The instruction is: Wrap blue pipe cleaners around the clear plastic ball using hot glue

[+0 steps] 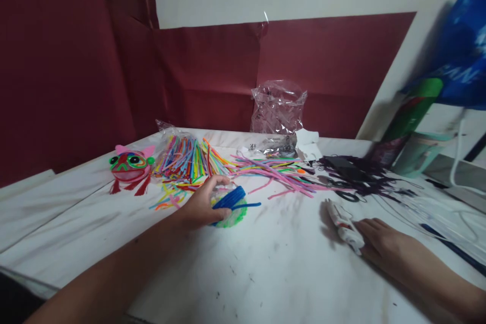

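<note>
My left hand (208,200) is closed around a round craft piece (235,217) with a green fuzzy edge and a clear part. Dark blue pipe cleaners (233,197) lie across its front, and one blue end sticks out to the right. Over on the right, my right hand (379,245) has its fingers curled at a white hot glue gun (345,230), just above the table or resting on it. The fingertips are partly hidden, and the gun's body shows to the left of the hand.
A red pipe-cleaner animal face (131,166) with tassels sits at the left. Bundled colourful pipe cleaners (186,159) and loose pink ones (281,174) lie behind my left hand. Dark scraps (364,177), a black-handled pair of scissors (347,196) and a pale green cup (419,152) stand right.
</note>
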{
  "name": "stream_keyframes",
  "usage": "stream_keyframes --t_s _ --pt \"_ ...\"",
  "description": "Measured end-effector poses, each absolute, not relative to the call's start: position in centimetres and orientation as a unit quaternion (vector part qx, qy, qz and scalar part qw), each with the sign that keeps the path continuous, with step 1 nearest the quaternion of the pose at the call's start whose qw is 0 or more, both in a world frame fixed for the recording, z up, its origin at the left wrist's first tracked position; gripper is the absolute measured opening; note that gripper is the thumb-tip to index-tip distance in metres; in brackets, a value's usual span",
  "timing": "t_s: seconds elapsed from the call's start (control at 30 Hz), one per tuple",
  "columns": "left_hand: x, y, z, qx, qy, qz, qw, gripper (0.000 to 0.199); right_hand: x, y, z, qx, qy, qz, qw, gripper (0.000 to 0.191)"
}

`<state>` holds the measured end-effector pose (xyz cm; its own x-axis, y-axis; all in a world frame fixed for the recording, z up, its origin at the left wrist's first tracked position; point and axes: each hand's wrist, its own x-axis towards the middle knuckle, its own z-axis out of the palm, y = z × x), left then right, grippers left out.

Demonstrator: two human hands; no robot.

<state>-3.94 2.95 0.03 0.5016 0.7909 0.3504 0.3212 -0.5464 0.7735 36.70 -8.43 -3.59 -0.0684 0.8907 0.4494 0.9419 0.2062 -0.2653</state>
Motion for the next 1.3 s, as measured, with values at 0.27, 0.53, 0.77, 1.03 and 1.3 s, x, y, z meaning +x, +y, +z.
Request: stream_keyframes --t_s 0.27,0.53,0.77,1.03,1.3 --pt "-3.4 2.6 -0.4 0.809 0.325 0.374 0.315 0.057 31.8 -8.7 0.7 -0.525 -0.780 -0.084 0.331 0.018" --pt "-3.0 2.1 -0.7 0.821 0.272 0.392 0.312 0.058 18.7 -4.9 0.2 -0.453 -0.801 0.024 0.390 0.009" --pt "-3.3 2.5 -0.8 0.816 0.282 0.383 0.327 0.058 17.8 -3.8 -0.9 -0.429 -0.802 0.053 0.413 0.010" --pt "-3.2 2.6 -0.7 0.824 0.273 0.386 0.311 0.057 17.0 -3.2 -1.0 -0.433 -0.793 0.040 0.427 0.012" --pt "-3.0 2.2 -0.4 0.825 0.276 0.386 0.308 0.058 17.0 -3.3 -1.4 -0.457 -0.777 0.086 0.425 0.010"
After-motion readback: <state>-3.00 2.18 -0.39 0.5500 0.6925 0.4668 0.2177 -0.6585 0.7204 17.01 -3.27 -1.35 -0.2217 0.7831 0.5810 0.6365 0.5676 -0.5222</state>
